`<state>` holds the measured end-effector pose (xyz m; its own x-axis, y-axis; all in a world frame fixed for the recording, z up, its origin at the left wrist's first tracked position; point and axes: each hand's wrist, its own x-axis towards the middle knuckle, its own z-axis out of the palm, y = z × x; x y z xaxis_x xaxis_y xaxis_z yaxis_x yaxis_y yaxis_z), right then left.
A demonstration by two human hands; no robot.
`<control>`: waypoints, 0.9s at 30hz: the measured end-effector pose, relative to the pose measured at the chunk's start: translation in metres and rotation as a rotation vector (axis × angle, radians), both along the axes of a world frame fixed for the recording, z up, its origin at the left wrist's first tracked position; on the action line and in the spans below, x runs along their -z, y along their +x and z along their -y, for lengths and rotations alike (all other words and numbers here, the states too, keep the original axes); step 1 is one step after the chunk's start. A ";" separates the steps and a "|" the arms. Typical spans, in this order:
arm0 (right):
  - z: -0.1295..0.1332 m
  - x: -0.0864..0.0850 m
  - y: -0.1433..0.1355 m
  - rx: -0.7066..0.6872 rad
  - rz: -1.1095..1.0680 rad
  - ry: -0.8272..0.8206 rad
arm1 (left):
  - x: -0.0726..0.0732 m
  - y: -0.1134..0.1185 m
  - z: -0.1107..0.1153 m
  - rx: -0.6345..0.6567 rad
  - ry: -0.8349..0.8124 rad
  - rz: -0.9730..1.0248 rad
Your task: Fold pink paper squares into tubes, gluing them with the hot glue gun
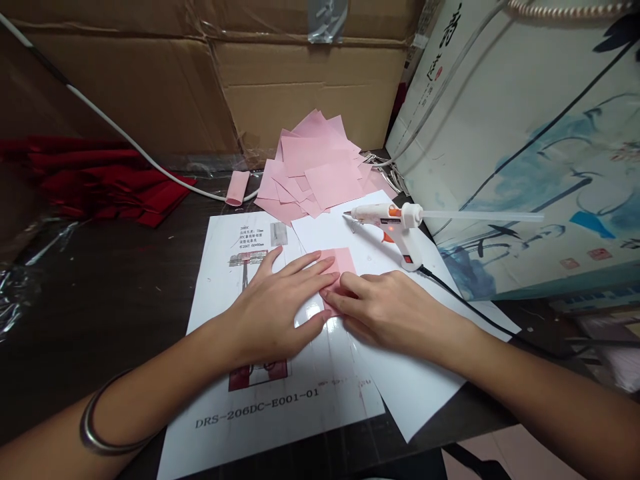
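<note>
A small folded pink fabric piece (345, 259) lies on white paper in the middle of the table. My left hand (277, 303) rests flat over its left side, fingers spread and fingertips on the fabric. From the right, my right hand (387, 307) has its fingers curled, with thumb and forefinger pressed on the fabric, close to the left fingertips. Both hands partly hide the piece. Just beyond my right hand, a white hot glue gun (390, 223) points left, a clear glue stick (480, 216) in its back and a small red light showing.
Beneath my hands lie a printed sheet (200, 373) and a plain white sheet (425, 393). Behind are a pile of pink pieces (320, 157) and a rolled pink tube (237, 188). Red fabric (110, 177) sits left. Cardboard (310, 80) and a white cable (135, 143) border the back.
</note>
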<state>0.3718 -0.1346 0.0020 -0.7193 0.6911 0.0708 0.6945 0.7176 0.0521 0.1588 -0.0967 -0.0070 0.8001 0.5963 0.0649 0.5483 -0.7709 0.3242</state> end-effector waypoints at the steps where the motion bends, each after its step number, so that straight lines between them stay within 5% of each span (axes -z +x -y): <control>1: 0.001 0.000 0.000 -0.001 0.001 0.003 | -0.001 0.000 0.000 0.002 -0.011 -0.008; 22: 0.024 0.002 -0.010 -0.090 0.039 -0.041 | 0.002 0.003 -0.001 -0.028 0.006 0.016; 27: 0.024 -0.004 -0.008 -0.122 -0.198 -0.097 | 0.005 0.003 0.000 -0.041 0.040 0.025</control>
